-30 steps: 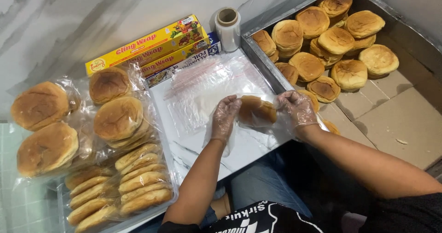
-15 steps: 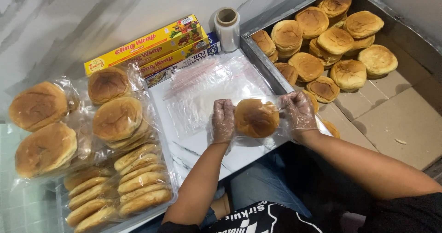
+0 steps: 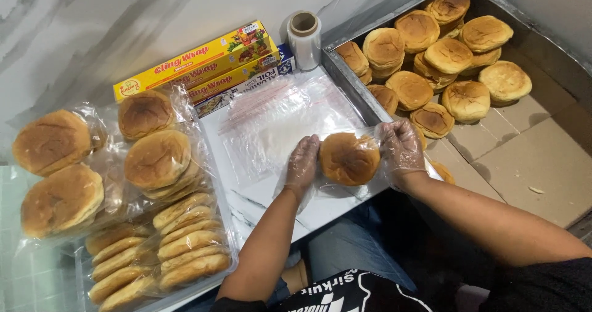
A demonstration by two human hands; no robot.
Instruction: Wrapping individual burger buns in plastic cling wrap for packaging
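Bun (image 3: 349, 158) position first: we see one round, browned burger bun held just above the white counter (image 3: 320, 210), between our two gloved hands and inside a clear plastic bag (image 3: 370, 140) whose film wraps over its right side. Our left hand (image 3: 303, 163) is curled against the bun's left edge, fingers pressing bag and bun; our right hand (image 3: 401, 145) is clenched on the bag film at the bun's right edge, grasping plastic rather than bread as far as we can tell. The bun is round, so it has no real long axis; it lies directly between the hands, touching both, with neither hand clearly nearer.

Just behind the bun we note a stack of clear zip bags (image 3: 277, 118) lying flat on the counter. Beyond them sit two yellow cling-film boxes (image 3: 197, 62), a blue foil box (image 3: 259, 81) and a roll of clear film (image 3: 304, 36) standing on end. To the right, a metal tray (image 3: 345, 81) lined with brown card holds loose buns (image 3: 444, 59), piled toward its far end. To the left lie bagged buns (image 3: 154, 158) and packs of sliced buns (image 3: 185, 238).

Compared with the frame one second ago, the bun now faces top-up and sits lower and more centred between the hands; half a second ago it was nearly as now.
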